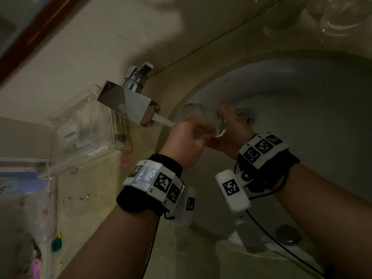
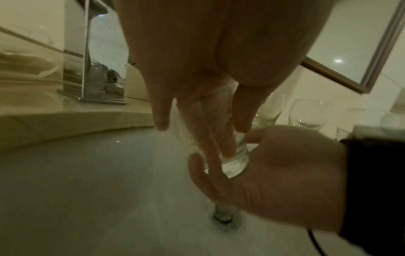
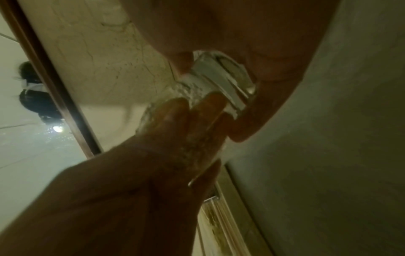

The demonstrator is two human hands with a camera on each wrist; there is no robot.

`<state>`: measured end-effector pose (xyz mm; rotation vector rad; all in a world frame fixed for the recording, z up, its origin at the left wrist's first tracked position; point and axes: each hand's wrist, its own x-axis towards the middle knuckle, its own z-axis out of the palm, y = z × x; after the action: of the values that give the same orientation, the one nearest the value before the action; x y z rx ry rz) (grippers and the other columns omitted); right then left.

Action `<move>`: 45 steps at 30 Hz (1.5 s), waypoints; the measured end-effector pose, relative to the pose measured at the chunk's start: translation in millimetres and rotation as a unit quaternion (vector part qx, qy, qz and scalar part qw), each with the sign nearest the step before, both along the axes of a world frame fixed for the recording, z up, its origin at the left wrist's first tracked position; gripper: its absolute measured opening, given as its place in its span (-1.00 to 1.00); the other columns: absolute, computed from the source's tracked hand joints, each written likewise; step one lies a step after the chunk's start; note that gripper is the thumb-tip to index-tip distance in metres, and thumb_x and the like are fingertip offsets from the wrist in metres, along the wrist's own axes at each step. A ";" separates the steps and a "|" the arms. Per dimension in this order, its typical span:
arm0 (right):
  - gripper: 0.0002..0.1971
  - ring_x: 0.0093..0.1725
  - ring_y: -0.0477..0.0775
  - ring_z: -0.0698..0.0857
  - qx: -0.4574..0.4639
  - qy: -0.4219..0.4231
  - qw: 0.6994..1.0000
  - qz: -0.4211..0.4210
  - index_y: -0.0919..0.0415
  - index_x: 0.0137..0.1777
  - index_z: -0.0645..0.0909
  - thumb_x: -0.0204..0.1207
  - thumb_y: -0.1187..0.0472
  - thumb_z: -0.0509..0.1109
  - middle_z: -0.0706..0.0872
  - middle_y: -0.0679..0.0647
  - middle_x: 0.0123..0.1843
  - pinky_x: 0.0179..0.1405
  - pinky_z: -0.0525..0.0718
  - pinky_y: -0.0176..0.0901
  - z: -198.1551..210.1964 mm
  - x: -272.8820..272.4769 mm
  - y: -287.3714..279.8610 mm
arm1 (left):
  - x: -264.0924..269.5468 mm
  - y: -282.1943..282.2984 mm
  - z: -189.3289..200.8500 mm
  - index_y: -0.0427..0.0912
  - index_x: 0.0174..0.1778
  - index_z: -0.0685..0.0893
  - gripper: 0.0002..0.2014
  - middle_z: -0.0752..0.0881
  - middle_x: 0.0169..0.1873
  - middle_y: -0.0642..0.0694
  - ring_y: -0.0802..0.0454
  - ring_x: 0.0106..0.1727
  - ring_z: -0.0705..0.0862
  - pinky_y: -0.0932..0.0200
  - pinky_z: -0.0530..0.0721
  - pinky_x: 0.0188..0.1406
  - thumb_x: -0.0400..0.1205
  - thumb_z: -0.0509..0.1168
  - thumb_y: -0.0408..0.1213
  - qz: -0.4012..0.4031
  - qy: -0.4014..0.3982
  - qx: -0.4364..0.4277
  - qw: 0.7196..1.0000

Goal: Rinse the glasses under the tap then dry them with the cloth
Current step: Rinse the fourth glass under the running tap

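A: Fingers first?
B: Left hand is pushing two fingers down inside the clear drinking glass, the outer ones gripping its wall from outside. Right hand is curling round the thick base of that glass, thumb and fingers clasping it.

A: Where's the glass sitting?
B: Not sitting, it's being held tipped on its side in the air, just beside the spout of the square chrome tap, mouth toward the spout. A flat stream of water is running out of the tap and reaching the left hand at the glass rim.

A: Around the tap?
B: White round basin is lying under the spout, metal drain plug below the hands. Other clear glasses are standing on the counter beyond the tap, well apart from it. Clear acrylic box is touching the wall on the tap's other side.
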<state>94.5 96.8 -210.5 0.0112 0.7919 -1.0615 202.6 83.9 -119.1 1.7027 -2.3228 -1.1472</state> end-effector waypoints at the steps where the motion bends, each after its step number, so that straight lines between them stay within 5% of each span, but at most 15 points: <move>1: -0.48 0.05 0.13 0.68 -0.015 -0.029 0.999 0.002 0.21 0.24 0.62 0.60 -0.20 0.13 0.74 0.20 0.10 -0.04 0.66 -0.07 6.6 -0.7 1.5 | 0.3 -0.4 -1.6 -0.18 -0.05 0.71 -0.96 0.72 -0.17 0.02 0.40 -0.28 0.61 0.63 0.50 -0.29 0.62 0.39 -0.37 0.009 -0.007 -0.006 1.000; 4: -0.37 0.19 0.23 0.48 -0.024 -0.102 0.994 -0.023 0.29 0.23 0.52 0.16 0.03 0.50 0.52 0.36 0.16 0.04 0.52 0.02 12.2 -0.5 3.0 | 1.4 -2.4 -3.0 -0.14 -0.27 0.69 -0.88 0.71 -0.35 0.03 0.35 -0.40 0.63 0.52 0.51 -0.41 0.57 0.45 -0.33 0.067 0.010 -0.045 0.997; 8: -0.56 0.18 0.23 0.52 -0.031 -0.041 0.998 -0.027 0.28 0.29 0.50 0.42 0.15 0.25 0.53 0.32 0.23 0.11 0.50 0.05 11.1 0.8 2.9 | 0.6 -3.2 -3.3 -0.01 -0.37 0.59 -0.76 0.70 -0.38 0.05 0.20 -0.34 0.65 0.39 0.56 -0.34 0.54 0.48 -0.31 0.085 0.015 -0.057 0.995; 11: -0.50 0.06 0.05 0.66 -0.004 0.013 1.000 -0.002 0.19 0.40 0.56 0.65 -0.12 0.10 0.68 0.11 0.20 0.01 0.58 -0.11 6.0 0.6 0.5 | 0.7 -2.9 -3.5 -0.10 -0.16 0.56 -0.86 0.66 -0.23 0.05 0.21 -0.23 0.62 0.53 0.48 -0.35 0.60 0.42 -0.30 0.048 -0.022 -0.030 0.998; 15: -0.46 0.26 0.12 0.65 -0.016 -0.014 1.000 0.004 0.18 0.39 0.56 0.68 -0.14 -0.01 0.70 0.14 0.27 0.30 0.56 0.01 8.5 -2.4 2.0 | -1.2 -1.7 -3.0 -0.12 -0.08 0.59 -0.88 0.74 -0.12 -0.06 0.05 -0.10 0.71 0.30 0.61 -0.21 0.60 0.43 -0.28 0.043 -0.025 -0.032 0.998; 17: -0.52 0.12 0.16 0.66 -0.037 -0.026 0.999 0.003 0.27 0.36 0.56 0.56 0.04 0.11 0.69 0.24 0.20 0.12 0.60 -0.02 12.9 -2.5 3.8 | -2.6 -0.9 -1.8 -0.06 -0.23 0.57 -0.83 0.71 -0.28 0.02 0.20 -0.27 0.67 0.51 0.53 -0.39 0.57 0.46 -0.31 0.068 -0.005 -0.043 0.997; 20: -0.52 0.17 0.21 0.60 -0.048 0.004 0.999 -0.004 0.29 0.34 0.57 0.42 0.16 0.23 0.61 0.36 0.29 0.25 0.55 0.13 10.4 1.2 5.1 | -0.9 -1.3 -3.0 0.03 -0.35 0.54 -0.73 0.71 -0.35 0.03 0.20 -0.33 0.68 0.52 0.50 -0.46 0.54 0.48 -0.34 0.092 0.015 -0.056 0.994; 24: -0.55 -0.01 0.03 0.69 0.000 0.046 0.999 0.002 0.13 0.30 0.62 0.62 -0.14 0.15 0.74 0.10 0.12 -0.08 0.60 -0.08 5.5 2.1 1.3 | 3.7 -0.6 -2.7 -0.09 -0.14 0.56 -0.84 0.68 -0.20 0.03 0.19 -0.19 0.63 0.56 0.48 -0.28 0.58 0.43 -0.37 0.039 0.003 -0.028 0.999; 27: -0.42 0.10 0.10 0.73 -0.003 0.008 1.000 0.007 0.16 0.25 0.66 0.64 -0.25 0.02 0.78 0.14 0.11 0.11 0.62 -0.01 3.2 -2.7 1.5 | 4.1 0.4 -2.8 -0.08 -0.07 0.62 -0.87 0.73 -0.12 0.03 0.14 -0.05 0.69 0.52 0.55 -0.10 0.59 0.40 -0.40 -0.003 -0.010 -0.023 1.000; 30: -0.60 0.03 0.23 0.67 -0.023 -0.039 0.999 -0.014 0.30 0.07 0.59 0.54 -0.02 0.13 0.68 0.30 0.01 0.10 0.55 0.01 14.1 -4.0 3.3 | 2.7 -0.7 -4.7 0.00 -0.20 0.62 -0.81 0.75 -0.22 0.04 0.14 -0.15 0.73 0.48 0.61 -0.22 0.58 0.43 -0.39 0.051 0.019 -0.018 0.998; 33: -0.34 0.26 0.35 0.56 -0.020 -0.027 0.999 -0.013 0.44 0.35 0.49 0.26 0.08 0.36 0.56 0.44 0.32 0.38 0.47 0.20 13.1 -0.9 3.3 | 0.7 -1.7 -4.7 0.03 -0.32 0.58 -0.76 0.70 -0.35 0.06 0.22 -0.33 0.67 0.55 0.51 -0.43 0.56 0.46 -0.35 0.085 0.028 -0.045 0.995; 36: -0.54 0.14 0.17 0.68 0.008 0.039 0.999 -0.007 0.28 0.38 0.55 0.62 0.00 0.19 0.69 0.24 0.24 0.06 0.66 -0.01 11.5 0.4 1.6 | 1.9 -2.4 -3.1 0.03 -0.34 0.58 -0.76 0.71 -0.37 0.07 0.28 -0.35 0.68 0.48 0.56 -0.38 0.55 0.47 -0.29 0.089 0.047 -0.053 0.994; 39: -0.43 0.20 0.08 0.70 0.013 0.049 0.999 0.008 0.12 0.33 0.63 0.60 -0.27 0.10 0.74 0.11 0.24 0.11 0.65 -0.02 5.8 -1.3 0.6 | 1.0 -0.4 -0.2 -0.01 -0.20 0.59 -0.82 0.62 -0.27 0.23 0.55 -0.29 0.59 0.64 0.48 -0.26 0.57 0.45 -0.35 0.028 0.028 -0.015 0.999; 41: -0.39 0.20 0.13 0.69 0.010 0.038 0.999 0.018 0.14 0.33 0.63 0.62 -0.29 0.04 0.75 0.12 0.21 0.23 0.62 0.05 6.5 -1.7 1.6 | 1.0 0.2 -1.1 -0.05 -0.15 0.61 -0.85 0.61 -0.27 0.24 0.51 -0.29 0.59 0.66 0.46 -0.30 0.59 0.42 -0.38 0.015 0.008 0.001 1.000; 45: -0.54 -0.10 0.03 0.66 0.004 -0.012 1.000 0.024 0.12 0.26 0.60 0.65 -0.14 0.05 0.68 0.12 0.07 -0.09 0.60 -0.10 9.9 0.1 4.8 | 0.6 -1.8 -3.0 -0.21 -0.17 0.63 -0.89 0.62 -0.36 0.11 0.50 -0.45 0.59 0.59 0.48 -0.44 0.56 0.46 -0.39 0.079 0.035 -0.011 0.996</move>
<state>94.6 101.7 -200.7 0.0115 0.7719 -1.0105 203.1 82.1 -122.1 1.7698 -2.1104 -1.1282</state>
